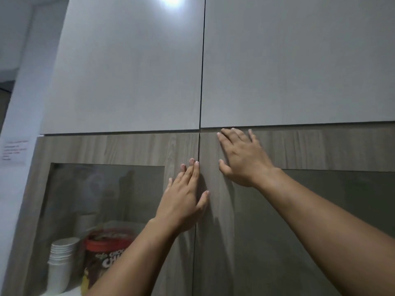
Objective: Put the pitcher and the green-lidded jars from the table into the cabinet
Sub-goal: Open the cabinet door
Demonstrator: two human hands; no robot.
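Observation:
I face a wood-grain cabinet with two glass-paned doors, both shut. My left hand point(183, 197) lies flat with fingers spread on the left door point(119, 146), its fingertips at the centre seam. My right hand point(241, 154) is pressed flat on the right door point(320, 146), fingertips at that door's top edge. Neither hand holds anything. No pitcher, green-lidded jar or table is in view.
Behind the left glass pane stand a stack of white paper cups point(62, 265) and a red-lidded tub point(106, 251). Two pale upper doors point(132, 71) hang above. A white wall with a paper notice point(15, 152) is at the left.

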